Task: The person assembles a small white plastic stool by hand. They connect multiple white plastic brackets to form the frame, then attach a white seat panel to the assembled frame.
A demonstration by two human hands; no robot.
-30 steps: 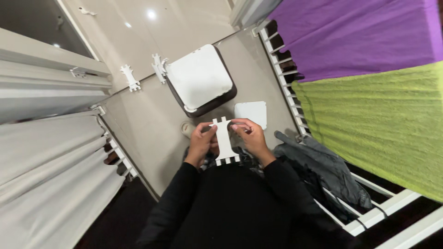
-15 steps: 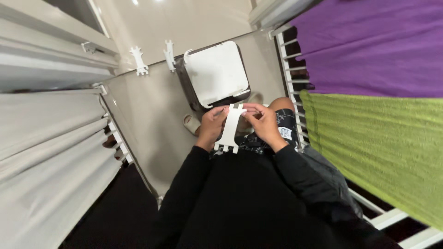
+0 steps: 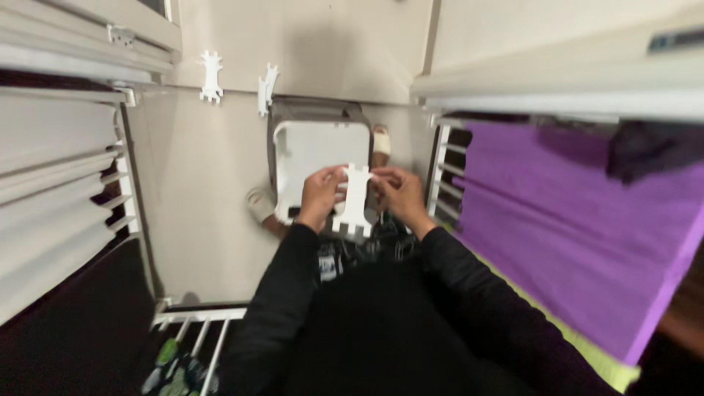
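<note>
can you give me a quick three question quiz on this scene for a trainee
1. True or false: both hands grip the flat white plastic piece.
2. What colour is the cloth hung on the white rack to the person's right? A) purple B) red C) white
3. Fill in: below the hands on the floor lies a white square ____.

Key:
1. True: the left hand and right hand hold it from either side.
2. A
3. Lid, on a grey bin.
</note>
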